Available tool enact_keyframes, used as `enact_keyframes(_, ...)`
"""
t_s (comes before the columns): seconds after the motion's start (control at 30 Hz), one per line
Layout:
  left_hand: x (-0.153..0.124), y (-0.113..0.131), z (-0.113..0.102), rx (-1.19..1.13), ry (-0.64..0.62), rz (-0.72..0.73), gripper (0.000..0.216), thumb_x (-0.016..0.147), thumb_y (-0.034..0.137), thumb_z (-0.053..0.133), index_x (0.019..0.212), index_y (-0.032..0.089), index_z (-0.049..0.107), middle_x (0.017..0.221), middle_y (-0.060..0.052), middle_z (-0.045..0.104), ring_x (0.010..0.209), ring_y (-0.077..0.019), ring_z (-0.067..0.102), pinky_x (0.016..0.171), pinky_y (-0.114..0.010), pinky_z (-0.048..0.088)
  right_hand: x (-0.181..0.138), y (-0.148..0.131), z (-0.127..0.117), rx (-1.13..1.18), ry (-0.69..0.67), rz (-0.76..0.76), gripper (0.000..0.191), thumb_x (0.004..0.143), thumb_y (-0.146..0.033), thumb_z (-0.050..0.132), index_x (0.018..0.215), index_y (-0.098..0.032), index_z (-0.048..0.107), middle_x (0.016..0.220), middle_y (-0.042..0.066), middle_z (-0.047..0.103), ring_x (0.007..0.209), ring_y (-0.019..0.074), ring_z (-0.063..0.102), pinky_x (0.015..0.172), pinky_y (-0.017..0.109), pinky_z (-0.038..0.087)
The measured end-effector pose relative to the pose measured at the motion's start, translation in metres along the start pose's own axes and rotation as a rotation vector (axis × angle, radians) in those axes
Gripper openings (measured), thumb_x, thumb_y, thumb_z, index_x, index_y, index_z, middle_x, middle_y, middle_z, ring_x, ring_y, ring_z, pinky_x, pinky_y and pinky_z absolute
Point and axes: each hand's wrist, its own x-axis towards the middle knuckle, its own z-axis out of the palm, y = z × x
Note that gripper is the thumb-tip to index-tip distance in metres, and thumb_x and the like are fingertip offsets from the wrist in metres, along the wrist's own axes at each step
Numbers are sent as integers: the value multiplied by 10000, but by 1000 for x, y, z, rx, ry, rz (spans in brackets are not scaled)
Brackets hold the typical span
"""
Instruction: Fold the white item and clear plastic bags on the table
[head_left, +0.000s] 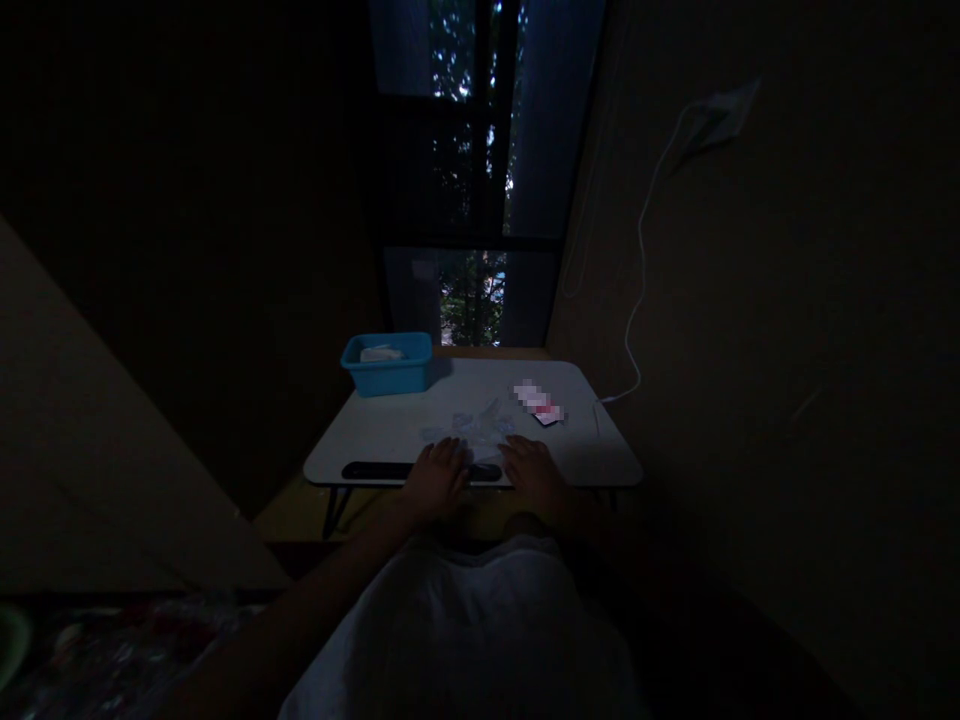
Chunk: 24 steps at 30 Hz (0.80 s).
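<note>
**Between left hand [437, 474] and right hand [531, 464], clear plastic [486, 440]**

The plastic lies on the table [375, 430], near its front edge, bridging the gap between the hands. They probably sit at either side to steady so light a thing. Its middle is between the fingertips and slightly ahead of them. The fingers point forward, a little bent; it is too dark to tell whether either hand pinches the plastic or only rests on it. Small clear bits [461, 421] lie just beyond the fingertips. The black slot [379, 470] runs along the front edge, beside and behind the left fingers. Near the right hand, ahead of it, lies a phone [536, 400], screen up, perhaps for easy viewing. Farther off, ahead and left of the left hand, stands a blue tub [391, 378] with something pale inside, likely placed within reach.
</note>
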Motion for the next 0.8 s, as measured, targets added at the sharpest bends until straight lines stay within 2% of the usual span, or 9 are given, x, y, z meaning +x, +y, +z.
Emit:
enact_keyframes(0.1, -1, 4, 6, -43, -58, 22, 465, 860, 359, 260, 1251, 146, 395, 1334, -142, 354, 1239, -262, 285, 987, -393, 242, -2, -1, 1, -26, -3, -25, 351, 870, -282, 295, 1149, -198, 491, 1269, 86, 438, 1182, 203, 337, 922, 367, 261)
enact_keyframes(0.27, -7, 2, 9, -27, -99, -43, 499, 864, 388, 243, 1288, 145, 342, 1359, -160, 302, 1263, -292, 225, 988, -413, 231, 0, 11, 1, -93, 2, 111, 322, 857, -278, 325, 1065, -172, 547, 1214, 110, 480, 1137, 225, 378, 897, 374, 278)
enact_keyframes(0.4, -10, 7, 6, 5, -120, -68, 505, 865, 401, 233, 1287, 149, 345, 1353, -154, 316, 1250, -290, 256, 977, -400, 248, 2, 15, -3, -117, -9, 169, 281, 834, -249, 364, 1012, -160, 562, 1165, 120, 508, 1081, 220, 422, 864, 362, 303)
enact_keyframes(0.53, -9, 18, 5, 21, -97, -125, 507, 863, 413, 220, 1263, 148, 383, 1317, -154, 371, 1207, -294, 324, 942, -407, 283, 3, 6, -5, -78, 46, 133, 335, 837, -237, 352, 1129, -152, 492, 1187, 121, 497, 1095, 209, 414, 877, 349, 299)
enact_keyframes(0.7, -10, 32, 0, 7, -59, -123, 499, 860, 424, 221, 1208, 143, 441, 1240, -155, 447, 1120, -282, 396, 884, -413, 326, 2, -4, 1, -60, 128, 87, 416, 844, -280, 349, 1247, -183, 385, 1293, 104, 410, 1183, 228, 332, 920, 382, 255)
enact_keyframes(0.8, -10, 35, -2, 14, -44, -139, 467, 854, 424, 244, 1140, 150, 490, 1178, -148, 485, 1040, -278, 443, 827, -406, 356, -1, -3, 9, -75, 127, 66, 386, 855, -311, 329, 1211, -198, 427, 1312, 89, 394, 1219, 235, 289, 940, 409, 219)
